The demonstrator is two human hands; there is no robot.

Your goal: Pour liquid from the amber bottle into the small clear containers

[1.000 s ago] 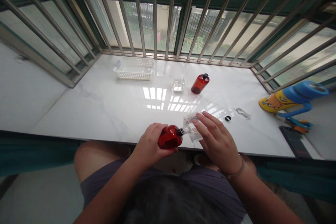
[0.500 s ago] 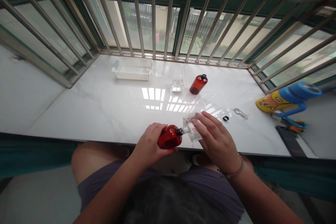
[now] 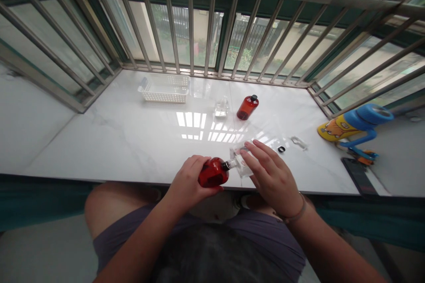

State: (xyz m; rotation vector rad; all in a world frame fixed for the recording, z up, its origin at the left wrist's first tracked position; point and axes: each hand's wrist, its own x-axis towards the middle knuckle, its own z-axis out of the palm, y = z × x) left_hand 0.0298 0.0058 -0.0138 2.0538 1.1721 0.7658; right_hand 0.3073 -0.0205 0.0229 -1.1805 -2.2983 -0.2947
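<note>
My left hand is closed around a red-amber bottle, tipped on its side with its black neck toward the right. That neck meets the mouth of a square clear glass bottle, which my right hand grips from the right side. Both bottles are held just above the counter's front edge. Whether liquid passes between them is too small to tell. Beyond my hands stands a second red-amber bottle with a black cap, and left of it a small clear glass bottle.
On the white marble counter a white perforated basket sits at the back left. Right of my hands lie a black ring and a clear plastic piece. A blue-and-yellow flask and a phone are farther right. Metal bars line the window.
The camera view has shifted slightly, so the things on the counter appear a little farther left. Both hands keep the same hold, with the two bottles still mouth to mouth.
</note>
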